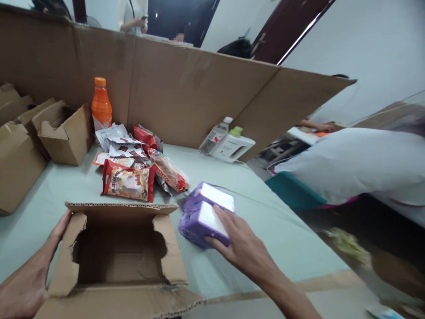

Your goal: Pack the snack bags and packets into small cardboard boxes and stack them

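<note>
My left hand [31, 270] grips the left side of an open cardboard box [133, 210], its fingers partly hidden behind the wall. The box's flaps are spread and no contents show inside. To the right of it, my right hand [237, 235] is closed on the nearer of two purple-and-white tissue packs [199, 223], thumb at the front and fingers over the top. The other tissue pack [217, 195] lies right behind, touching it. Beyond the box is a heap of snacks, with a red-ended packet [128, 180] in front and a clear-and-red bag [168, 170] beside it.
An orange drink bottle [101, 106] stands behind the snacks. More cardboard boxes [66, 137] line the left. A clear bottle [215, 136] and a white jug with a green cap [232, 146] lean near the tall cardboard partition [186, 88]. Other people are beyond it and at right.
</note>
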Tool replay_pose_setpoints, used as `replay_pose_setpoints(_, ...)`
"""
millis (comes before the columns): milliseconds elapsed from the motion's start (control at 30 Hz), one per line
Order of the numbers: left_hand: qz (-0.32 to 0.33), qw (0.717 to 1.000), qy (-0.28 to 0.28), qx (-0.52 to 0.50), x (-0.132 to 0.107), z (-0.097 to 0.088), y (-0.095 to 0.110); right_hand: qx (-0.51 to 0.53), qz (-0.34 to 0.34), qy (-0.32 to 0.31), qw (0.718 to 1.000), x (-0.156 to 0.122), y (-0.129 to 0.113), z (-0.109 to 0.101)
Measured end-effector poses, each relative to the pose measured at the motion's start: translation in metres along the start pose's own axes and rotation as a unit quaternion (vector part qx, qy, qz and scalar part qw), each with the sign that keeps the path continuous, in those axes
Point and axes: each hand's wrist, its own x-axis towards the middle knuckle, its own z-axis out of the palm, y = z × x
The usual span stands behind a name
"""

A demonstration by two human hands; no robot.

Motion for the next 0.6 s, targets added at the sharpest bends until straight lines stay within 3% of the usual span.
replay_pose_setpoints(67,-0.009,1.0,-0.005,0.002,-0.002,0.001,0.002,-0.047,-0.004,-0.006,0.999,0.005,-0.006,0.009)
replay_pose_setpoints(167,-0.037,0.999,0.001,-0.023,-0.008,0.004,-0.001,-0.067,-0.033,0.024,0.997,0.005,-0.015,-0.011)
replay_pose_setpoints(333,-0.048,0.997,-0.021,-0.053,-0.003,-0.005,0.01,0.173,-0.071,0.092,0.978,0.012,-0.049,-0.061)
replay_pose_setpoints(500,-0.04,0.996,-0.048,-0.057,0.011,-0.018,0.024,0.355,-0.227,-0.004,0.907,0.07,-0.102,-0.077)
replay_pose_setpoints(600,-0.024,0.998,-0.038,-0.053,0.008,-0.025,0.02,0.372,-0.312,-0.119,0.866,0.113,-0.141,-0.079)
